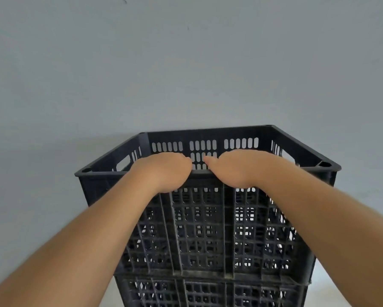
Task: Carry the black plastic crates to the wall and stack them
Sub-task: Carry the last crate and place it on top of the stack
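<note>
A black slotted plastic crate (199,227) sits on top of another black crate (208,291), close against the pale grey wall (186,63). My left hand (164,171) and my right hand (237,169) both grip the near rim of the top crate, side by side near its middle. The fingers of both hands curl over the rim into the crate and are hidden behind the backs of the hands. The top crate sits slightly turned, with its right side overhanging the crate below.
The wall fills the upper half of the view directly behind the stack. A strip of light floor (323,282) shows at the lower right beside the lower crate.
</note>
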Demonstrator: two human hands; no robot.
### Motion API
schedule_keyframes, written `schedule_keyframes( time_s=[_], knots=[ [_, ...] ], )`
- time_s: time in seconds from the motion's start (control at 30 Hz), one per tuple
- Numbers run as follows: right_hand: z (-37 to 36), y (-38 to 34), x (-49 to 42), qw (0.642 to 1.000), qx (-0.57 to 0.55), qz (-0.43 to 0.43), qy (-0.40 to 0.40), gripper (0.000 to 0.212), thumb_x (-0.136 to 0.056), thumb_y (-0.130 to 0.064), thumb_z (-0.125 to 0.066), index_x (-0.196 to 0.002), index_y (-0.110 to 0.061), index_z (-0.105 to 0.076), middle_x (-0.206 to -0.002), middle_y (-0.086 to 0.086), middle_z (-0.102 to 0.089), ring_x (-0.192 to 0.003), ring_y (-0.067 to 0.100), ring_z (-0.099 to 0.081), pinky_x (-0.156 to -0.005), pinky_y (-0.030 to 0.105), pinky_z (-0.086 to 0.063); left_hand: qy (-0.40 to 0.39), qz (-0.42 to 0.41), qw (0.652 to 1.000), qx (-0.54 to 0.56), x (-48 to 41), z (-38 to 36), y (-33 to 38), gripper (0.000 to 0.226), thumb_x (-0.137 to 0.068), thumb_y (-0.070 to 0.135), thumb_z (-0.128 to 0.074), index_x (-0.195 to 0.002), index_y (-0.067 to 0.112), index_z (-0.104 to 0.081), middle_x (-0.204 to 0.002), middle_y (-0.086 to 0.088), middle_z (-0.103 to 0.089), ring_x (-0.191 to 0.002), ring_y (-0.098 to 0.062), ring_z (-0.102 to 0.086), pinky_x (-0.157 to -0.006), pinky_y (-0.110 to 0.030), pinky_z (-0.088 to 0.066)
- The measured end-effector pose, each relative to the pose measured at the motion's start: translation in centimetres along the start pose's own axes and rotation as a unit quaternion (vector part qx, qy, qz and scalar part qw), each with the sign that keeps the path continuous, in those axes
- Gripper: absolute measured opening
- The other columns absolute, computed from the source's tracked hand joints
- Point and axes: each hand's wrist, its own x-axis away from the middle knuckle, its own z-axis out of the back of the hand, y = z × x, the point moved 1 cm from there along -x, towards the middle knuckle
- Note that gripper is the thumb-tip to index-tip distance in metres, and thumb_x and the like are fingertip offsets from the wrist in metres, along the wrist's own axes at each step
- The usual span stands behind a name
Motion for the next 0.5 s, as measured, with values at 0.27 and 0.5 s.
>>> schedule_keyframes(
  time_s=[0.27,0.5],
  knots=[
    [-0.4,-0.1,-0.4,1.000,0.009,-0.025,-0.001,0.029,-0.110,-0.018,-0.023,-0.127,-0.012,-0.046,-0.131,0.012,-0.059,-0.117,0.030,-0.058,-0.101,0.041,-0.046,-0.004,-0.017,1.000,-0.019,-0.8,-0.6,-0.7,0.025,-0.096,-0.005,-0.036,-0.101,0.012,-0.053,-0.100,-0.005,-0.061,-0.093,-0.025,-0.063,-0.087,-0.043,-0.055],
    [0.6,-0.3,-0.1,0.999,-0.024,-0.022,-0.037,0.039,-0.111,-0.038,-0.012,-0.129,-0.031,-0.045,-0.145,-0.001,-0.050,-0.133,0.025,-0.048,-0.112,0.039,-0.034,-0.036,-0.020,0.991,0.131,-0.2,0.5,-1.3,0.045,-0.110,0.038,-0.028,-0.150,0.025,-0.044,-0.154,0.002,-0.047,-0.138,-0.021,-0.046,-0.112,-0.037,-0.036]
  ],
)
